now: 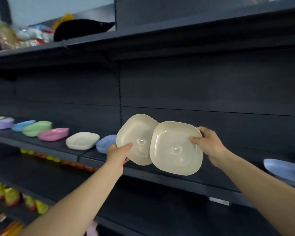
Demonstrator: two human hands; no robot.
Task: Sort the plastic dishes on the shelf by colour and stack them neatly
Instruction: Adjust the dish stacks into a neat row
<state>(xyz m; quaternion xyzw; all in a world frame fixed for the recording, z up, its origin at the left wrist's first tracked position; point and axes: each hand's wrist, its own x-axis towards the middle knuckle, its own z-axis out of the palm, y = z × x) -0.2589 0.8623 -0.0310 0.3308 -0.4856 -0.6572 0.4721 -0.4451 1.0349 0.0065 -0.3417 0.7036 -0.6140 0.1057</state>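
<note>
Holding one cream dish by its lower left rim, the left hand kept a thumb-and-finger grip on it above the shelf. The right hand pinched a second cream dish at its right edge; that dish overlapped the first in front. Along the shelf to the left lay another cream dish, then pink, green, blue and lilac dishes. A blue dish lay at far right.
</note>
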